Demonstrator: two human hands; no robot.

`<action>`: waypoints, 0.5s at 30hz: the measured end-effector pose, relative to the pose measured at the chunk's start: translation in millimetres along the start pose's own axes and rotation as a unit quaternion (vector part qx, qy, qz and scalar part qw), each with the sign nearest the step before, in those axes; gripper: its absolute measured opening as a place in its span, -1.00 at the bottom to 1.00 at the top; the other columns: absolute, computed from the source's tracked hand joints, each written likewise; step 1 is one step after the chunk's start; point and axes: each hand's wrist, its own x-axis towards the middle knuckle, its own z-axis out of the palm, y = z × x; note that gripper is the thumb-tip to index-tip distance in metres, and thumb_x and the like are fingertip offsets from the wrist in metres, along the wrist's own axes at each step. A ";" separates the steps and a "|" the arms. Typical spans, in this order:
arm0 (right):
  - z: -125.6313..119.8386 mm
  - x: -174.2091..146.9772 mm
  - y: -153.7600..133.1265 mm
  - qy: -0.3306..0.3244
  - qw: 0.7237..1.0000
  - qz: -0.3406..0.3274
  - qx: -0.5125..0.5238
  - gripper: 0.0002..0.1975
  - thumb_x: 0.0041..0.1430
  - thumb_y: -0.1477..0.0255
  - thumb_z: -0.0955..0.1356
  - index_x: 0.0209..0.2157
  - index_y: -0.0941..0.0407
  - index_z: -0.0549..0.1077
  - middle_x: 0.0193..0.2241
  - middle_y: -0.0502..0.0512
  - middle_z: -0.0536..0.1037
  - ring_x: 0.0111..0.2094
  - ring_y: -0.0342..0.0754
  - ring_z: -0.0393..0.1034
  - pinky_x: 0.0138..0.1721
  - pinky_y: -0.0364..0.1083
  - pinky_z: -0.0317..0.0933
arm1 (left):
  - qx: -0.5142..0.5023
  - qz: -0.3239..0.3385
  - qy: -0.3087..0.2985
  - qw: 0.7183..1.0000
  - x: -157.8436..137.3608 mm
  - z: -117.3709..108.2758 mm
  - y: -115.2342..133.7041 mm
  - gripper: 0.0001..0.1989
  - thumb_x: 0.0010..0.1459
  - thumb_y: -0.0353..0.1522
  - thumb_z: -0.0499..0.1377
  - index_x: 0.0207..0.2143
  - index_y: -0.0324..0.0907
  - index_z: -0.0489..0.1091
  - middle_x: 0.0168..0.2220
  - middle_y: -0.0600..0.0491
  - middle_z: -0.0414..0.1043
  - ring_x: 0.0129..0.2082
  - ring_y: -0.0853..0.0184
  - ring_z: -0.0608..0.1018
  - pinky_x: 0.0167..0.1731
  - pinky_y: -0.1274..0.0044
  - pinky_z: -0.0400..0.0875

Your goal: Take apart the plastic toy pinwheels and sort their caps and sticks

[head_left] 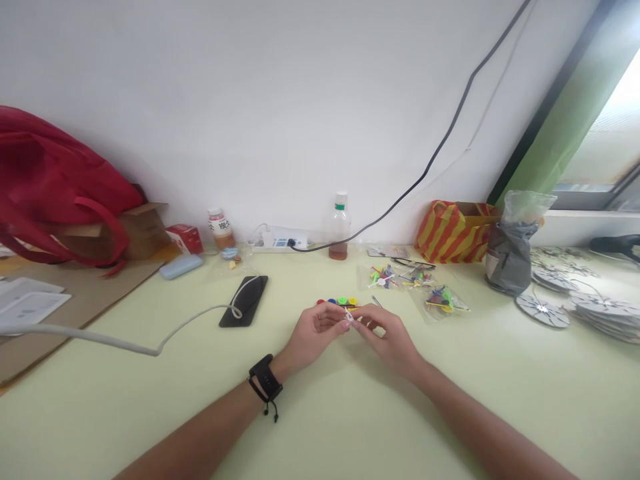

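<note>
- The pale cable (113, 342) arches over the counter (150, 393) and onto the black phone (255, 303); the left sleeve-free forearm is best held clear of its loop.
- The left hand (311, 335), with a black wristband (265, 377) behind it, pinches one side of the small white piece between thumb and fingers; it would serve best as the steady side, pressing lightly.
- Red, blue, green and yellow round parts (343, 301) sit just beyond the fingertips; low, small movements should avoid knocking them.
- The small white piece (349, 317) is between both hands, above the counter; its finer shape is too small to tell. Working low would make a drop harmless.
- The right hand (393, 339) closes thumb and forefinger on the piece's other side; fine turns and pressure could come from here, straight rather than twisting.
- Farther right, the clear bag of coloured parts (445, 300) lies out of the elbow's way.
</note>
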 end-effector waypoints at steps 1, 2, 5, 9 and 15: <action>-0.7 0.3 -0.1 -0.003 1.000 -0.003 -0.002 -0.82 0.35 0.33 0.33 -0.12 0.00 0.57 -0.23 0.08 0.60 -0.34 -0.07 0.45 -0.34 -0.09 0.34 | 0.014 0.007 -0.001 1.000 -0.1 0.5 -0.2 -0.77 0.19 -0.27 0.34 -0.15 -0.21 0.52 -0.13 -0.07 0.59 -0.12 0.20 0.63 -0.01 0.34 0.55; -2.3 1.1 0.2 -0.003 1.000 -0.008 -0.007 -0.82 0.35 0.32 0.33 -0.12 0.00 0.57 -0.24 0.09 0.60 -0.34 -0.07 0.45 -0.34 -0.09 0.34 | 0.032 0.014 -0.001 0.999 -0.2 0.6 -0.2 -0.77 0.21 -0.27 0.33 -0.13 -0.20 0.52 -0.13 -0.07 0.59 -0.11 0.20 0.62 -0.01 0.34 0.55; -15.8 6.6 2.4 0.042 0.997 -0.041 -0.059 -0.82 0.36 0.33 0.32 -0.14 0.03 0.55 -0.26 0.11 0.59 -0.37 -0.06 0.44 -0.33 -0.08 0.35 | 0.104 0.048 0.027 0.993 0.8 -2.3 1.2 -0.77 0.24 -0.26 0.29 -0.09 -0.17 0.51 -0.13 -0.05 0.59 -0.14 0.23 0.62 -0.03 0.36 0.53; -56.0 18.3 8.4 0.164 0.965 -0.088 -0.184 -0.82 0.36 0.34 0.30 -0.21 0.08 0.52 -0.25 0.16 0.57 -0.39 -0.06 0.39 -0.31 -0.06 0.32 | 0.229 0.104 0.112 0.961 5.6 -15.3 3.6 -0.86 0.26 -0.29 0.25 -0.18 -0.14 0.53 -0.16 -0.01 0.59 -0.18 0.26 0.59 -0.10 0.40 0.49; -102.5 22.3 36.3 0.245 0.921 -0.005 -0.303 -0.85 0.31 0.39 0.29 -0.28 0.10 0.49 -0.35 0.13 0.53 -0.40 -0.03 0.36 -0.33 -0.08 0.25 | 0.361 0.085 0.236 0.898 14.7 -36.0 -0.7 -0.93 0.19 -0.37 0.22 -0.26 -0.11 0.50 -0.24 0.04 0.55 -0.25 0.24 0.52 -0.28 0.42 0.38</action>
